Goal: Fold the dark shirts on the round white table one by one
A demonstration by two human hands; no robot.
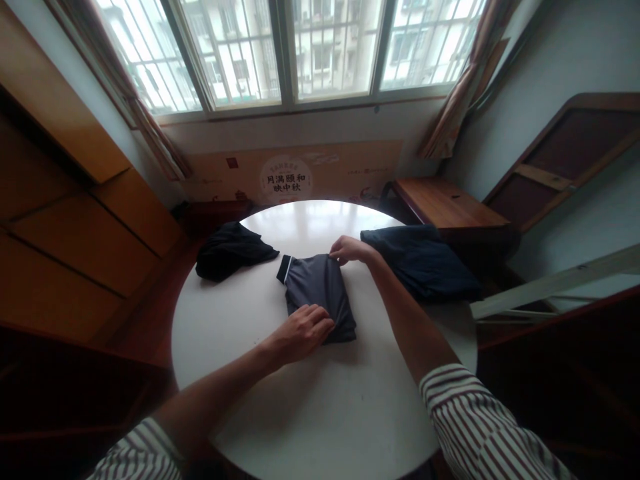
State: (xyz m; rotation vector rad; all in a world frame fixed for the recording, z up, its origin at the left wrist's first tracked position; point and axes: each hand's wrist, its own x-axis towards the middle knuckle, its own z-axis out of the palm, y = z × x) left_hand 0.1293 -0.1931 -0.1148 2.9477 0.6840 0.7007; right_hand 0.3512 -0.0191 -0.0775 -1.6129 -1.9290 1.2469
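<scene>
A folded dark grey garment with a white-trimmed edge lies in the middle of a round white table. My left hand rests flat on the garment's near end, fingers stretched out. My right hand is at the garment's far right corner, fingers curled and pinching the cloth there. Both forearms come up from striped sleeves at the bottom of the view.
A crumpled black garment lies at the table's far left. A folded dark blue garment hangs over the right edge. Behind stand a wooden bench, wooden cabinets at left, and a window with curtains.
</scene>
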